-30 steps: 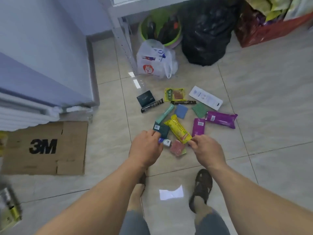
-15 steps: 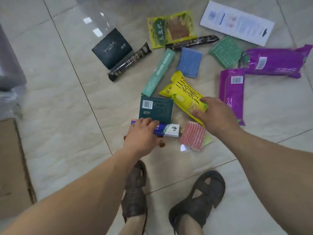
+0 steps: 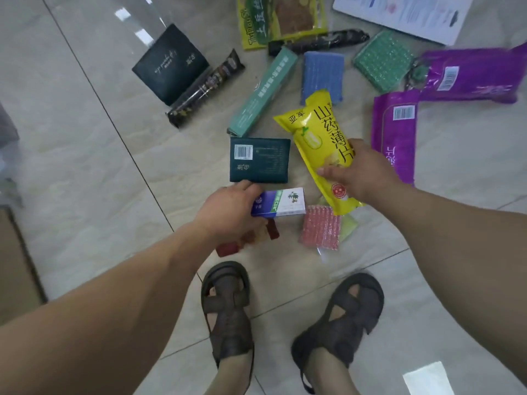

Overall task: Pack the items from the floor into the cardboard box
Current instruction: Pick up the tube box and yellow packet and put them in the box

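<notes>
While both arms reach down over the tiled floor (image 3: 85, 172), the left hand (image 3: 228, 212) has its fingers curled round a small blue-and-white box (image 3: 281, 205), thumb on the upper edge, the box sticking out past the fingertips towards the right. Under that same palm, a dark red packet (image 3: 228, 248) peeks out on either side; whether the hand holds it too, I cannot tell. Just beyond the left fingertips lies a dark green pack with a barcode (image 3: 261, 159), flat on the tile, almost touching the knuckles.

Over to the right hand (image 3: 362, 172): fingers and thumb pinch the yellow snack bag (image 3: 316, 138) across its lower half, the bag tilted, its top end pointing away from the fingers. Below those fingers, beside the bag's bottom end, sits a pink bubble-wrapped pad (image 3: 320, 228) on a pale green sheet. Right of the knuckles, a purple pouch (image 3: 395, 132) lies partly hidden by the hand, and a second purple pouch (image 3: 470, 75) lies farther off.

Beyond both sets of fingers: a long teal box (image 3: 263, 92), a blue sponge (image 3: 322, 72), a green bubble-wrapped pad (image 3: 383, 59), two dark stick wrappers, a black pouch (image 3: 171, 64), a yellow-green snack packet (image 3: 282, 18) and a white flat pack (image 3: 405, 15). The cardboard box (image 3: 14, 252) shows only as a brown edge, far left of the left wrist.
</notes>
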